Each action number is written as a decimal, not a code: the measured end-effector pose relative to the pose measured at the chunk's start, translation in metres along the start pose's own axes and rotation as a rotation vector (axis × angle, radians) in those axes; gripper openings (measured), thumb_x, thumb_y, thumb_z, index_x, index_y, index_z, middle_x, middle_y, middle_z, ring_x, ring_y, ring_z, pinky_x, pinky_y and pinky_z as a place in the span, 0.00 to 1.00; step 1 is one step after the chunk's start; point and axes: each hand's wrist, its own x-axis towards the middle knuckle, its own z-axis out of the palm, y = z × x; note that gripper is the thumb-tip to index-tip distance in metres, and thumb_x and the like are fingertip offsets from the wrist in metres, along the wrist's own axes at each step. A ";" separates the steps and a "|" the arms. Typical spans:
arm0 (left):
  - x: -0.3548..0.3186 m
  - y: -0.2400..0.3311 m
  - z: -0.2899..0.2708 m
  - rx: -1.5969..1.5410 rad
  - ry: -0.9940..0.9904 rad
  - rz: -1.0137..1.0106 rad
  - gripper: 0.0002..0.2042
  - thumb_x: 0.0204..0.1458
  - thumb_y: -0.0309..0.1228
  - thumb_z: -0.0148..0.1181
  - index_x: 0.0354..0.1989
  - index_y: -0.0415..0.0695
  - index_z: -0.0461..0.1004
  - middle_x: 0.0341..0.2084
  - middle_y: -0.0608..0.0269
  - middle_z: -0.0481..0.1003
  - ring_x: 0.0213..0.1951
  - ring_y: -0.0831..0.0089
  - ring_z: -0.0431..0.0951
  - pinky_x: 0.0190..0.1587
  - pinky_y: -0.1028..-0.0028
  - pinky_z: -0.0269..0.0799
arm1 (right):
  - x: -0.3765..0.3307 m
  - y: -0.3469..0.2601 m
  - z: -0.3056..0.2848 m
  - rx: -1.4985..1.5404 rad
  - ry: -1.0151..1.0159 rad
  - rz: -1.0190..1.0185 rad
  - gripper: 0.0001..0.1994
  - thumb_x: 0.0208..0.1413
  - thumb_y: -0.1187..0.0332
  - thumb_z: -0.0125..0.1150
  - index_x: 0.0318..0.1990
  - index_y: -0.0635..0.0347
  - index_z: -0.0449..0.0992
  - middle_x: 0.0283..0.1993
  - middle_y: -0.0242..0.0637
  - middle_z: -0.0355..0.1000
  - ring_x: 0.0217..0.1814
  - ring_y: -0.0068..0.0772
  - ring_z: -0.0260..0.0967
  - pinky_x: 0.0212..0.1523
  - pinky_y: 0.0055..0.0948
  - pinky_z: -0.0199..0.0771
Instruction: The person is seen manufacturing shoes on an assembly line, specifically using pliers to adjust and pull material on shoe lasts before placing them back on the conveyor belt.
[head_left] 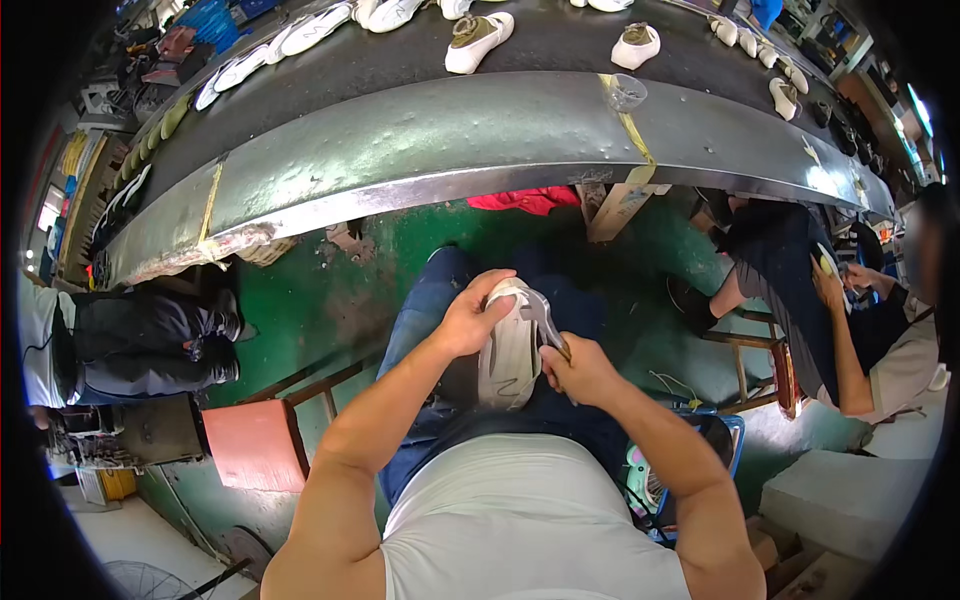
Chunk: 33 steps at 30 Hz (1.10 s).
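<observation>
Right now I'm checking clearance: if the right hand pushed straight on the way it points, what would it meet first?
Likely the white shoe itself: the right hand points up-left into its sole, though depth is unclear.

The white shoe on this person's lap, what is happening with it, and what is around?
A seated person holds a white shoe sole-up on the lap. The left hand grips its toe end, and the right hand presses a small tool against the sole edge. Ahead runs a long dark conveyor belt carrying more pale shoes. On the right, another seated person works on something too. A red stool stands on the left.
</observation>
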 end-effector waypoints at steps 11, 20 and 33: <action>0.005 -0.023 -0.019 -0.262 0.161 -0.167 0.19 0.60 0.28 0.61 0.59 0.41 0.72 0.47 0.61 0.77 0.47 0.72 0.77 0.51 0.73 0.74 | 0.054 0.019 0.033 -0.360 0.405 -0.393 0.14 0.61 0.61 0.60 0.36 0.68 0.74 0.29 0.59 0.73 0.35 0.64 0.73 0.35 0.50 0.73; -0.004 -0.014 -0.009 -0.333 0.157 -0.288 0.20 0.63 0.32 0.58 0.63 0.42 0.68 0.48 0.63 0.76 0.49 0.74 0.75 0.54 0.73 0.71 | 0.038 -0.027 -0.017 -0.150 -0.151 -0.036 0.09 0.61 0.67 0.54 0.38 0.65 0.75 0.33 0.41 0.77 0.37 0.36 0.79 0.36 0.36 0.77; 0.007 -0.002 -0.003 -0.090 0.125 -0.300 0.19 0.66 0.32 0.53 0.65 0.44 0.66 0.51 0.64 0.74 0.51 0.75 0.73 0.55 0.74 0.70 | 0.040 -0.064 -0.044 0.065 -0.335 0.261 0.11 0.66 0.65 0.53 0.43 0.65 0.73 0.37 0.39 0.76 0.39 0.33 0.78 0.37 0.36 0.82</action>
